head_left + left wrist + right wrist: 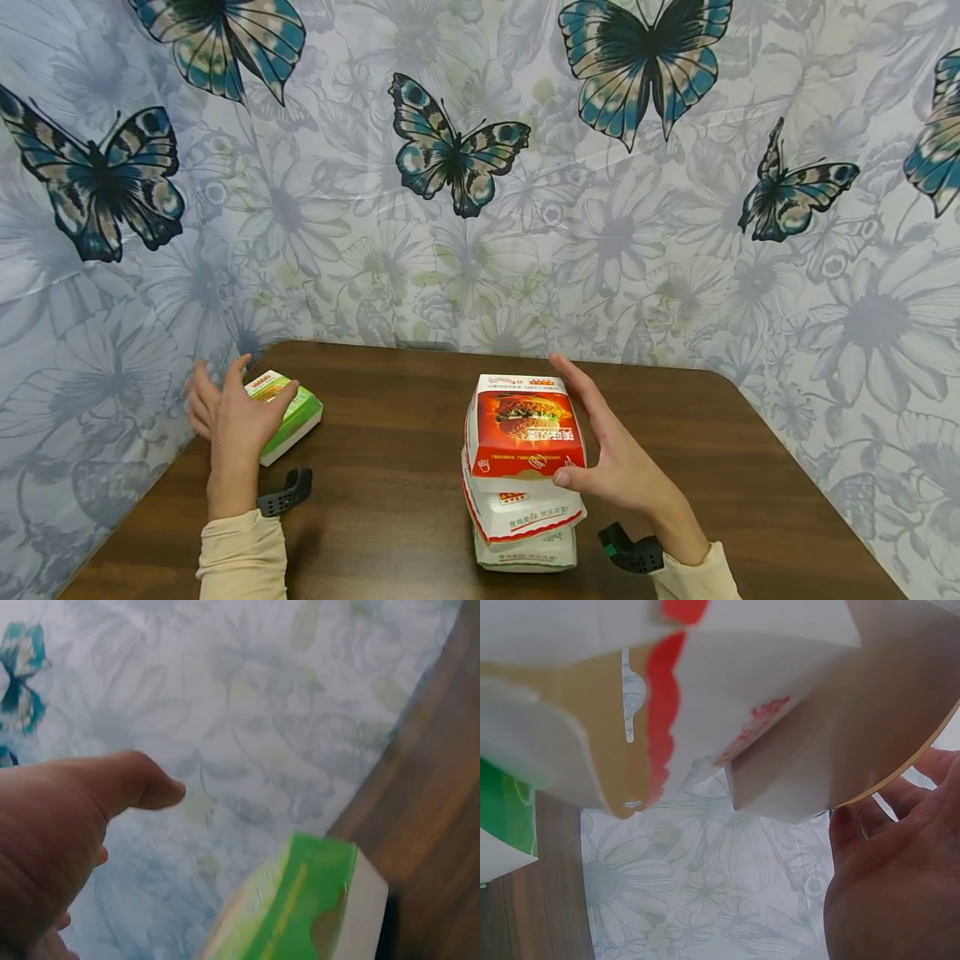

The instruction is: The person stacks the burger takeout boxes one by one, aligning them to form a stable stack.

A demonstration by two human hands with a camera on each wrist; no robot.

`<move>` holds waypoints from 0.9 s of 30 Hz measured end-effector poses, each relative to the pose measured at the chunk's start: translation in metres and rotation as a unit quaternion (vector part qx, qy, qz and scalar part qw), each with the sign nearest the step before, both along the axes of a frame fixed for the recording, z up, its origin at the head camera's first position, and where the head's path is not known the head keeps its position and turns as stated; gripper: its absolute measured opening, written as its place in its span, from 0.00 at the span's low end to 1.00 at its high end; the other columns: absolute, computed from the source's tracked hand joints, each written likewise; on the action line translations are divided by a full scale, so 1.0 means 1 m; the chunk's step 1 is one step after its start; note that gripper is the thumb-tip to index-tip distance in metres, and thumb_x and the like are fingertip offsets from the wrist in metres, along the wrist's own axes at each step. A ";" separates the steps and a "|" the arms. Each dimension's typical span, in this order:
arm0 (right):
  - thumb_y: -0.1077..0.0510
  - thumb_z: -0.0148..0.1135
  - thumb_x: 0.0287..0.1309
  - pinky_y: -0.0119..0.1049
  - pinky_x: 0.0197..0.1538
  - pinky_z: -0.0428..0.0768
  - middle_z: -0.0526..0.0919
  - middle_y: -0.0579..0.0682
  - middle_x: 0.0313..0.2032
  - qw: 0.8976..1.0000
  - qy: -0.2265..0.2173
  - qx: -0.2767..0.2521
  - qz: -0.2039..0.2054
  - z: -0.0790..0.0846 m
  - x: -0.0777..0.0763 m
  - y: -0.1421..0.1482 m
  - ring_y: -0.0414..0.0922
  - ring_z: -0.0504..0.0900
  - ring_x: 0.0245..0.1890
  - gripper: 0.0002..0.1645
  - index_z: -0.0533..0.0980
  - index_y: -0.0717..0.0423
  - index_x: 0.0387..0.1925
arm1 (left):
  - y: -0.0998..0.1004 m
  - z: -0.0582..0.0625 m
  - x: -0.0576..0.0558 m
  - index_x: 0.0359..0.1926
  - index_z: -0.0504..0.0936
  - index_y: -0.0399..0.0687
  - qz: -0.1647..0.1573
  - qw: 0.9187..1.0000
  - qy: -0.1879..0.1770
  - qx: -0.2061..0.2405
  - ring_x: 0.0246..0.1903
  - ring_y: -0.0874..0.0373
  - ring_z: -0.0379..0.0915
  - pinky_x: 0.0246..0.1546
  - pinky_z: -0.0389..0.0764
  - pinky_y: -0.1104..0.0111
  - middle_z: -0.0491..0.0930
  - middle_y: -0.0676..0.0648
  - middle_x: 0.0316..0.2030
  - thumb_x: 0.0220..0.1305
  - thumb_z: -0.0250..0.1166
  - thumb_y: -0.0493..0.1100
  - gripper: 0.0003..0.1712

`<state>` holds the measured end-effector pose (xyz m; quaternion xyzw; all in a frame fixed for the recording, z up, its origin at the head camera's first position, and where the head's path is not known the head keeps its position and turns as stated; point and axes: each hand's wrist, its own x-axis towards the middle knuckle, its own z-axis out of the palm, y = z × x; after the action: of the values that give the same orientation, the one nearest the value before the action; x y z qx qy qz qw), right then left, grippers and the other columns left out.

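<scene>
A stack of burger boxes stands right of the middle of the table in the head view. Its top is a red burger box [529, 429] with a burger picture, over a white box with a red edge [517, 510] and a lower pale box [528, 552]. My right hand [626, 458] is at the stack's right side, thumb near the top box's front corner, fingers extended; the right wrist view shows the fingers [915, 799] at a carton's curved edge. My left hand [243, 417] is spread, holding nothing, beside a green-and-white burger box [302, 417], which it partly hides.
The brown wooden table [390, 467] has a wall covering with butterflies and flowers [480, 275] behind it. Black bands [285, 493] are on both wrists. The green box lies near the table's left edge.
</scene>
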<state>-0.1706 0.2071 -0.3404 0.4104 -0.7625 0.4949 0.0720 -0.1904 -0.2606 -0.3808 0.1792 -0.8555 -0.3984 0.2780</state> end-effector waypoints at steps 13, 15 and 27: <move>0.51 0.77 0.52 0.36 0.67 0.73 0.48 0.48 0.82 1.000 -0.018 -0.009 0.021 -0.003 -0.002 0.001 0.48 0.58 0.74 0.68 0.43 0.47 0.83 | -0.015 -0.020 -0.002 0.81 0.41 0.38 -0.020 0.992 -0.115 0.050 0.76 0.28 0.12 0.69 0.30 0.26 0.14 0.32 0.77 0.63 0.71 0.54 0.61; 0.51 0.77 0.51 0.36 0.67 0.73 0.48 0.48 0.82 1.000 -0.014 -0.006 0.016 -0.003 -0.002 0.000 0.48 0.58 0.74 0.68 0.43 0.47 0.83 | -0.015 -0.023 -0.004 0.81 0.41 0.38 -0.028 0.990 -0.125 0.053 0.76 0.27 0.13 0.69 0.32 0.26 0.13 0.31 0.77 0.63 0.71 0.54 0.61; 0.55 0.78 0.48 0.38 0.66 0.75 0.48 0.46 0.82 0.999 -0.032 0.000 0.014 -0.002 -0.002 -0.004 0.47 0.58 0.74 0.69 0.44 0.44 0.83 | -0.019 -0.044 -0.011 0.83 0.41 0.44 -0.046 0.986 -0.155 0.039 0.75 0.21 0.21 0.64 0.40 0.22 0.14 0.32 0.77 0.61 0.73 0.57 0.64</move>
<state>-0.1723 0.2029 -0.3425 0.4050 -0.7585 0.5090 0.0404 -0.2014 -0.2792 -0.4250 0.2095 -0.8794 -0.4113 0.1162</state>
